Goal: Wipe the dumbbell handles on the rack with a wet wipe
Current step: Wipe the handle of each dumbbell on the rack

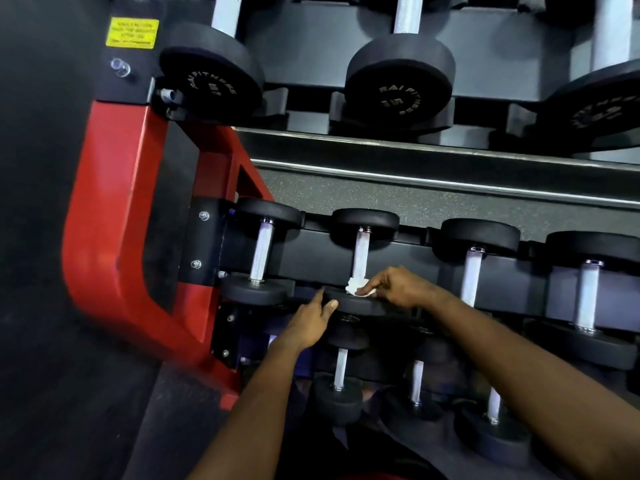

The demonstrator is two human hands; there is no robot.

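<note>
Head view: right hand (398,289) pinches the wet wipe (356,287) at the near end of the dumbbell handle (360,254); left hand (306,323), fingers straight, touches the dumbbell head (363,304); red rack frame (114,220) stands left.

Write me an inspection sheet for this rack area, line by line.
Surface: black rack, three tiers in view.
Job's things: white wipe at the near end of the second handle, middle tier.
Clutter: nothing seen.
Hands: right hand pinches the wipe; left hand touches that dumbbell's near head, fingers fairly straight.
Cables: nothing seen.
Surroundings: red frame; yellow label, unreadable; speckled floor.
</note>
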